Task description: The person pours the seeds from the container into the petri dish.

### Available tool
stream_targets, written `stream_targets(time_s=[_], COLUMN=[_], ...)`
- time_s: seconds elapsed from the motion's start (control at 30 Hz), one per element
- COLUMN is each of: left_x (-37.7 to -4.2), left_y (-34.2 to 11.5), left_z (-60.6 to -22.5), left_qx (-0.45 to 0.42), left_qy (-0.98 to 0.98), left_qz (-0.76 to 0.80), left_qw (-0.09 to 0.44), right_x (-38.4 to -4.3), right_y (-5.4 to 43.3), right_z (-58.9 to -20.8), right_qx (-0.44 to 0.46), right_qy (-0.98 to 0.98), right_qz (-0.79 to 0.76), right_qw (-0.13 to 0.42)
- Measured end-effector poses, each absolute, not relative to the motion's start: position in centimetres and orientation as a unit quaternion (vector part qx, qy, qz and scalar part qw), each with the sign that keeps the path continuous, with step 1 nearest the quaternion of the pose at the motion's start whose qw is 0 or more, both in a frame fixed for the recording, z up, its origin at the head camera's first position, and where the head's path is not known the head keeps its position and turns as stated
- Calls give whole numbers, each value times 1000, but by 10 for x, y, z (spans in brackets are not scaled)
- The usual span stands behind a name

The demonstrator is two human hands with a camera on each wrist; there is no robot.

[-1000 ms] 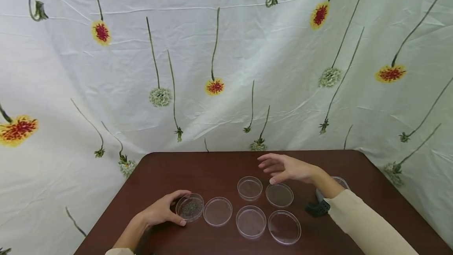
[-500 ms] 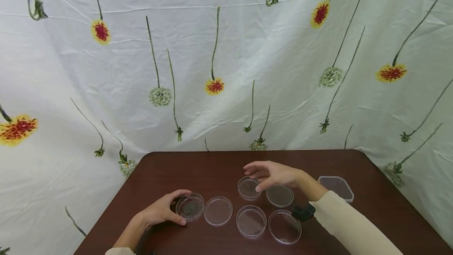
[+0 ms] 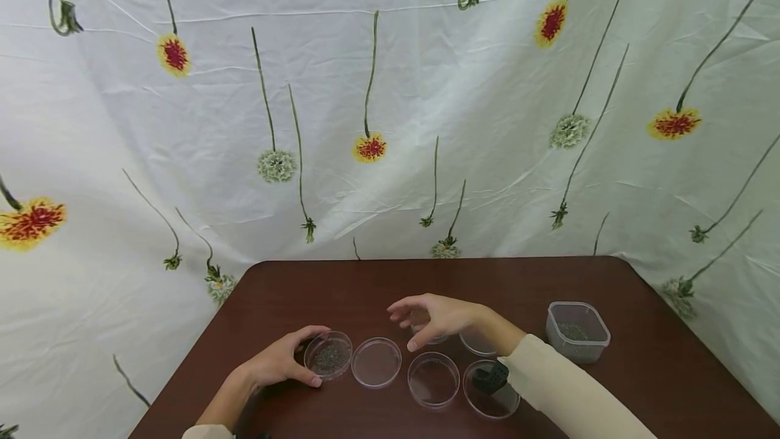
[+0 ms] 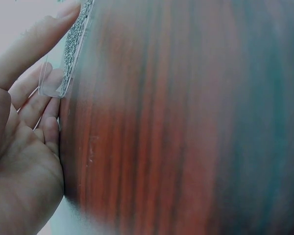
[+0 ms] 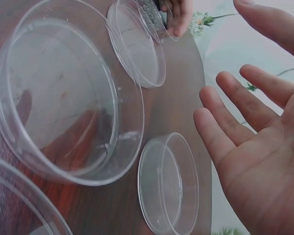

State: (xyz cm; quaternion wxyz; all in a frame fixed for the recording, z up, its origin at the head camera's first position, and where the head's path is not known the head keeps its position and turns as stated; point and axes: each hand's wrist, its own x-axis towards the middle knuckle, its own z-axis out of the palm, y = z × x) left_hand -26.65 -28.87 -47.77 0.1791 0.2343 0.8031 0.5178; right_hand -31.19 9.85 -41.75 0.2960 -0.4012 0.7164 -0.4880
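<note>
My left hand [image 3: 274,361] grips a clear petri dish [image 3: 329,356] filled with small grey-green grains, thumb on the near side and fingers round the far side. In the left wrist view the grains show through the dish wall [image 4: 74,49], low over the wood. To the right of it lies an empty clear dish [image 3: 376,363]. My right hand [image 3: 441,318] hovers over the back dishes with fingers spread and holds nothing. It partly covers two of them, a back-left dish [image 3: 437,340] and a back-right dish [image 3: 478,342]. The right wrist view shows the palm [image 5: 264,161] beside upright-walled dishes.
Two more empty petri dishes stand in the front row, a middle one [image 3: 433,379] and a right one [image 3: 502,404] partly under the black wrist camera [image 3: 490,378]. A clear plastic tub [image 3: 579,334] with grains stands at the right of the brown table [image 3: 341,283]. A flowered cloth [image 3: 390,87] hangs behind.
My right hand has moved left and toward me, from above the back-right dish to over the back-left one, uncovering the plastic tub. The left hand has stayed on its dish.
</note>
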Motion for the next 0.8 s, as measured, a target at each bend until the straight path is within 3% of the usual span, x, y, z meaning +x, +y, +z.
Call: stream_targets(time_s=[0.47,0.8], left_x=[-266,-268], left_y=[-288,-288], left_z=[-479,-480], left_qx=[226,229], left_qy=[810,813], left_qz=[510,505], left_qw=[181,176], right_x=[-306,-301], right_y=[78,58], right_z=[-429,-438], right_qx=[-387,-418], right_qy=[755,836], right_qz=[-451,-294], right_qw=[278,200])
